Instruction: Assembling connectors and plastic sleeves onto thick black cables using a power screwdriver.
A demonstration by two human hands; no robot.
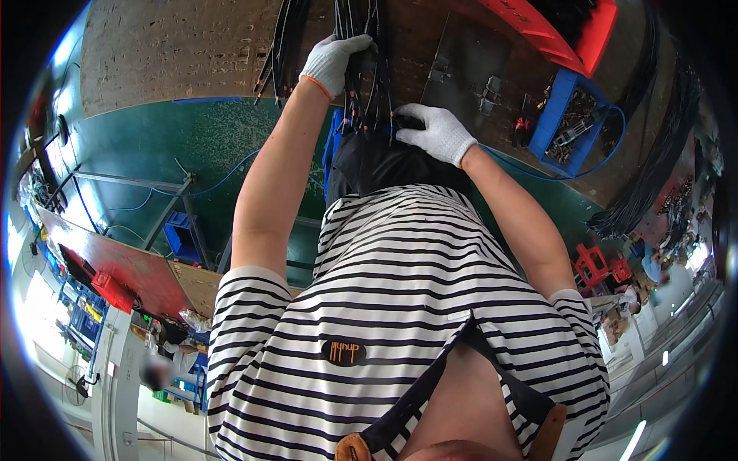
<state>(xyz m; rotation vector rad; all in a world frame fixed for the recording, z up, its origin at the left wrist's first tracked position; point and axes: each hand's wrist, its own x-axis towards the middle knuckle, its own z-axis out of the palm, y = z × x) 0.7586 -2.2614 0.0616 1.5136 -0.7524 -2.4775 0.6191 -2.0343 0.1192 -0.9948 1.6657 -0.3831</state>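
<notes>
My left hand (329,67), in a white knitted glove with an orange cuff edge, is closed round a bundle of thin black cables (377,73) at the table's near edge. Its thumb lies across the strands, and the other fingers are partly hidden. The cables' copper-coloured ends hang toward my lap. To the right, my right hand (440,137), also gloved in white, has its thumb and forefinger apart beside the hanging cable ends. One cable runs close to those fingertips; contact with it is unclear.
The brown worktable (184,58) carries a blue bin (555,123) of small metal parts and a red bin (553,38). Long black cable bundles (653,169) drape over its right side. A metal frame (131,179) and a small blue crate (181,234) stand at left on the green floor (223,131).
</notes>
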